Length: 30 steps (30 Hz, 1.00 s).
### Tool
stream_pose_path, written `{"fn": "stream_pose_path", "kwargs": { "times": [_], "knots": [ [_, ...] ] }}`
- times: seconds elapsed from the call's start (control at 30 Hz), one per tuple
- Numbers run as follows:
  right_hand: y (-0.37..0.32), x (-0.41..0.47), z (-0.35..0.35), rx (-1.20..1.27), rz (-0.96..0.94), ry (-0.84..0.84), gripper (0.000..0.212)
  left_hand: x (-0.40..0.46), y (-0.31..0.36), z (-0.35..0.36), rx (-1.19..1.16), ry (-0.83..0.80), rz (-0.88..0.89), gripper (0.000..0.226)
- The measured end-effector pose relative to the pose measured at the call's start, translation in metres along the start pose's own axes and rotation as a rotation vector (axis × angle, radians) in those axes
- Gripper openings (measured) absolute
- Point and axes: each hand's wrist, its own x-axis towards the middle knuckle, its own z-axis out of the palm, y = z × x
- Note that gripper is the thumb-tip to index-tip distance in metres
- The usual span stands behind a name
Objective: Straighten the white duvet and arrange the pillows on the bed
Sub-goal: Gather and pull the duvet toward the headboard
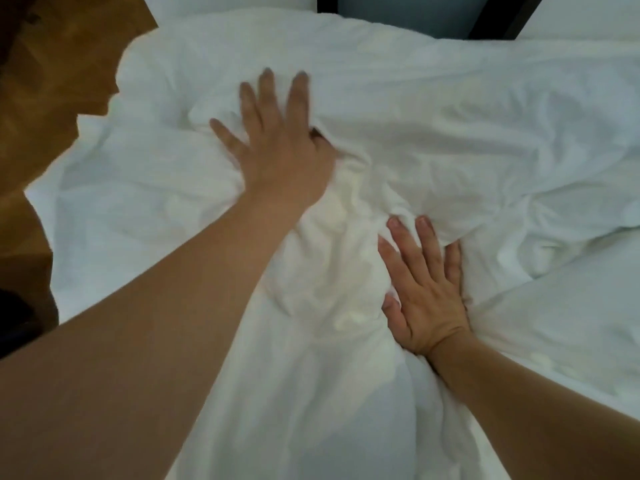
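The duvet [450,133] covers nearly the whole view, white and heavily creased, bunched into a raised ridge that runs from the centre toward the near edge. It lies on the bed, with its left edge hanging irregularly over the wooden floor [52,81].

The left hand [277,143] lies palm down on the duvet at upper centre, fingers spread and extended; the thumb is tucked into a fold at its right side. Whether it grips that fold cannot be told. The bare forearm reaches in from the lower left.

The right hand [426,285] lies palm down lower and to the right, fingers apart and flat, pressed against the right flank of the ridge. It holds nothing visibly. The ridge stands between the two hands, which are well apart.

At the top edge, a dark headboard [398,12] with a blue-grey panel shows between two white shapes: one at upper left [225,5] and one at upper right [588,15]. These may be pillows; too little shows to be sure. A smoother white surface [571,323] lies at the right, beside the right hand.
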Motion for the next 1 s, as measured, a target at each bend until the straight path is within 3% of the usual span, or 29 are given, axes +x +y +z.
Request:
{"fn": "stream_pose_path", "kwargs": {
  "times": [0.1, 0.27, 0.43, 0.57, 0.7, 0.83, 0.93, 1.0],
  "knots": [
    [0.001, 0.000, -0.001, -0.004, 0.010, 0.008, 0.072, -0.010, 0.016, 0.024, -0.006, -0.208, 0.103, 0.064],
    [0.001, 0.002, 0.000, 0.010, 0.000, 0.029, 0.074, 0.010, 0.002, 0.041, 0.087, -0.160, 0.146, 0.067],
    [-0.001, 0.001, -0.011, 0.041, -0.005, 0.057, 0.071, -0.040, -0.002, 0.020, -0.087, -0.199, 0.103, 0.062],
    [0.000, -0.015, -0.038, 0.159, 0.012, 0.030, 0.066, -0.152, -0.044, 0.025, 0.021, 0.036, 0.281, 0.060],
    [0.004, -0.057, -0.075, 0.208, 0.075, -0.115, 0.055, -0.194, -0.020, -0.020, -0.048, -0.245, 0.066, 0.058],
    [0.017, -0.136, -0.124, 0.093, -0.048, -0.206, 0.047, -0.320, 0.047, -0.060, -0.055, 0.103, 0.346, 0.042],
    [0.044, -0.217, -0.156, -0.075, -0.043, -0.339, 0.059, -0.435, 0.080, -0.048, -0.062, -0.109, 0.741, 0.027],
    [0.061, -0.276, -0.178, -0.140, -0.001, -0.413, 0.067, -0.471, 0.076, -0.027, 0.116, -0.163, 0.819, 0.023]
  ]
}}
